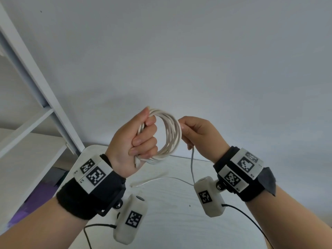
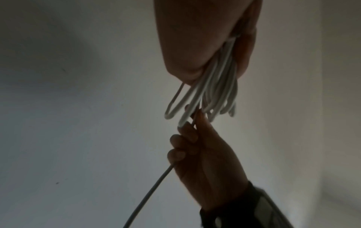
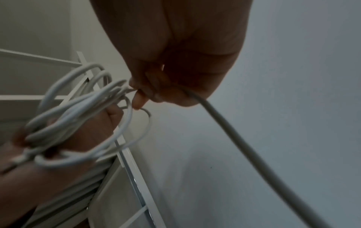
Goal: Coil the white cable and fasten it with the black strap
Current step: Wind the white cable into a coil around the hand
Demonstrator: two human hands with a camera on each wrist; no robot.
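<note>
The white cable (image 1: 172, 133) is wound into several loops, held up in front of the wall. My left hand (image 1: 138, 141) grips one side of the coil in its fist, fingers curled round the strands (image 2: 216, 86). My right hand (image 1: 195, 132) pinches the cable at the coil's right side (image 3: 125, 91). From that hand the loose tail (image 1: 192, 166) hangs down and trails across the white table (image 1: 170, 203); it shows thick in the right wrist view (image 3: 234, 138). No black strap shows in any view.
A white shelf frame (image 1: 36, 83) stands at the left, close to my left arm. A plain grey wall (image 1: 197, 51) fills the background. Thin black sensor wires (image 1: 244, 214) run from the wrist cameras over the table.
</note>
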